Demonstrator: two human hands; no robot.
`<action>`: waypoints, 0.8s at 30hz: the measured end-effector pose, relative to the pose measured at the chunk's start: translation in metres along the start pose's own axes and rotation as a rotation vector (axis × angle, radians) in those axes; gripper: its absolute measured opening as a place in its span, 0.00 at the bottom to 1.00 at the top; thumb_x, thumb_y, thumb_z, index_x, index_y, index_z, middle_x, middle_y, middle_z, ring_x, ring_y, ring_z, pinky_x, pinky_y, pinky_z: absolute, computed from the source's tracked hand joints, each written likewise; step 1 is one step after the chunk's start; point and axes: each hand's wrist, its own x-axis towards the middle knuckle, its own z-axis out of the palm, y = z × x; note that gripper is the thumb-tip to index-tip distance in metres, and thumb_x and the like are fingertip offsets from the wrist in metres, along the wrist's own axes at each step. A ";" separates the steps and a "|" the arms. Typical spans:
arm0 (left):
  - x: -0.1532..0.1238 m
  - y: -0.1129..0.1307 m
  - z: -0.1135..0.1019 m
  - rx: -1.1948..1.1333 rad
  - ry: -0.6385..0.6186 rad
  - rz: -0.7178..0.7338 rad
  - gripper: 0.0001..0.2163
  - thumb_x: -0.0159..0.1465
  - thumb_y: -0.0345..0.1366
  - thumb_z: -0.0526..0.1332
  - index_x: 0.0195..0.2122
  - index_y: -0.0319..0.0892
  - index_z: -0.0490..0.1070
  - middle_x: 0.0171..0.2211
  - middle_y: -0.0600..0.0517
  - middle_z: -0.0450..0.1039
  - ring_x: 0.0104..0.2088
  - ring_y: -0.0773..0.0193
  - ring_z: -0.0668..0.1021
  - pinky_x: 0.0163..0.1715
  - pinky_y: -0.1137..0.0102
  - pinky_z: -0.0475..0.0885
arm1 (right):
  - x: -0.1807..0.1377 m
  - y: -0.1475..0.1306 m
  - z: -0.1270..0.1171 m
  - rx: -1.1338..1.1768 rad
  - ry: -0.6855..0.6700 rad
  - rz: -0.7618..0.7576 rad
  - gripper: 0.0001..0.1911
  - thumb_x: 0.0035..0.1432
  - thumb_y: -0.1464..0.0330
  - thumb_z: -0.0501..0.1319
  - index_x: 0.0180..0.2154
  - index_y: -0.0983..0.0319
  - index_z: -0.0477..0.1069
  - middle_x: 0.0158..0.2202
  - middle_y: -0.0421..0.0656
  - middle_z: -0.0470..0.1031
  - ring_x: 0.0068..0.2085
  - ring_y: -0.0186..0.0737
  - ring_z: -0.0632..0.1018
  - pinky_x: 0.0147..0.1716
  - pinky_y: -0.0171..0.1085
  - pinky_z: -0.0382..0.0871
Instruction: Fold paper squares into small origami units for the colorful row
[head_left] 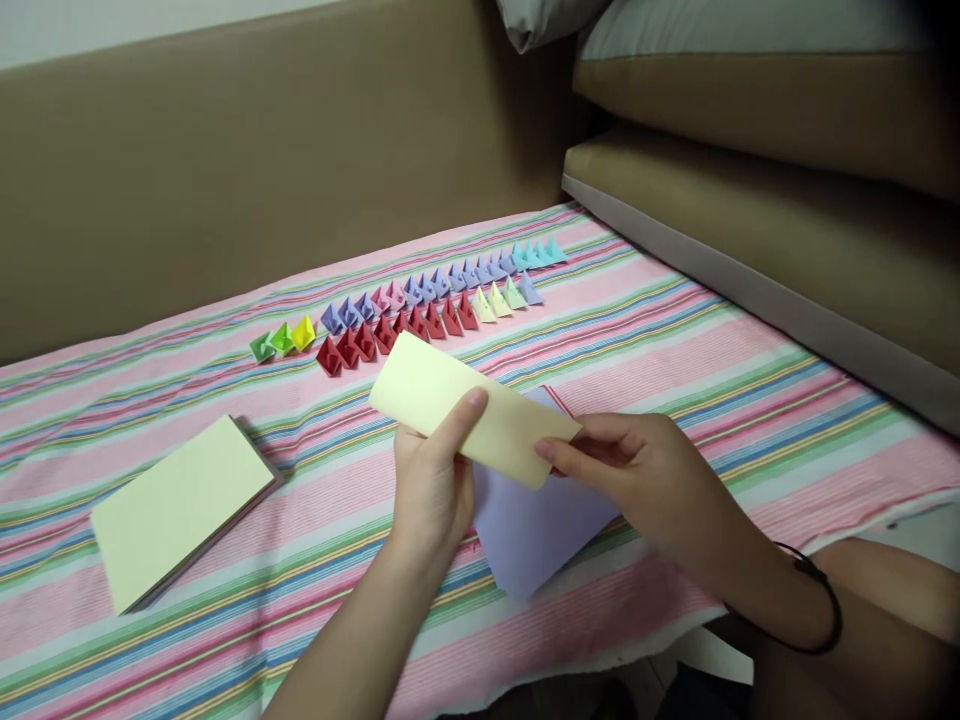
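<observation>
A pale yellow sheet of paper (450, 385), doubled over into a long strip, is held up between both hands. My left hand (442, 465) grips it from below, its thumb lying on the front face and the other fingers hidden behind. At the strip's right end, my right hand (622, 455) pinches the edge between thumb and fingers. Beneath the hands lies a lavender sheet of paper (540, 530), with red edges peeking out at its top corner. To the left rests a thick stack of pale yellow paper (180, 510).
Small folded paper boats stand in rows farther back: dark red ones (382, 335), lavender ones (427, 287), turquoise ones (538, 252) and a yellow one (303, 333). A striped cloth (322, 560) covers the surface. Brown cushions (750, 210) are piled at the right, beside a brown backrest (300, 150).
</observation>
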 end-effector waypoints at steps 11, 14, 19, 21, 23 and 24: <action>0.000 0.000 0.000 -0.006 0.007 -0.052 0.10 0.49 0.29 0.70 0.34 0.37 0.75 0.29 0.52 0.76 0.28 0.69 0.77 0.29 0.77 0.74 | 0.002 0.001 0.000 -0.063 0.035 0.002 0.13 0.50 0.60 0.63 0.23 0.62 0.75 0.22 0.39 0.73 0.26 0.34 0.70 0.23 0.32 0.60; 0.000 0.001 0.000 -0.004 0.010 -0.053 0.11 0.49 0.29 0.70 0.34 0.37 0.75 0.29 0.52 0.76 0.28 0.68 0.77 0.29 0.77 0.74 | 0.003 0.001 0.000 -0.064 0.038 -0.001 0.13 0.50 0.60 0.63 0.22 0.63 0.74 0.21 0.39 0.72 0.26 0.34 0.69 0.23 0.32 0.59; 0.000 0.001 0.000 -0.003 0.020 -0.053 0.10 0.49 0.29 0.70 0.33 0.37 0.74 0.29 0.53 0.76 0.28 0.69 0.77 0.28 0.77 0.74 | 0.003 0.001 0.000 -0.079 0.037 0.000 0.13 0.51 0.60 0.62 0.23 0.63 0.75 0.22 0.39 0.73 0.26 0.34 0.69 0.23 0.32 0.59; 0.000 0.001 0.000 -0.004 0.026 -0.054 0.10 0.49 0.29 0.70 0.33 0.37 0.75 0.28 0.53 0.76 0.28 0.69 0.77 0.28 0.77 0.74 | 0.003 0.001 0.000 -0.080 0.038 -0.001 0.13 0.51 0.60 0.62 0.23 0.63 0.75 0.22 0.39 0.73 0.26 0.34 0.69 0.22 0.31 0.59; 0.000 0.001 0.001 -0.001 0.031 -0.057 0.10 0.49 0.29 0.70 0.33 0.37 0.75 0.28 0.53 0.76 0.28 0.69 0.77 0.28 0.77 0.73 | 0.004 0.001 0.000 -0.078 0.038 0.002 0.13 0.51 0.60 0.62 0.23 0.63 0.75 0.21 0.39 0.73 0.26 0.33 0.69 0.22 0.31 0.59; 0.000 0.001 0.001 0.000 0.033 -0.058 0.10 0.49 0.29 0.70 0.33 0.37 0.75 0.28 0.53 0.76 0.28 0.69 0.77 0.28 0.77 0.73 | 0.004 0.001 0.000 -0.074 0.039 0.005 0.13 0.51 0.60 0.63 0.23 0.63 0.75 0.21 0.39 0.73 0.26 0.33 0.69 0.22 0.31 0.59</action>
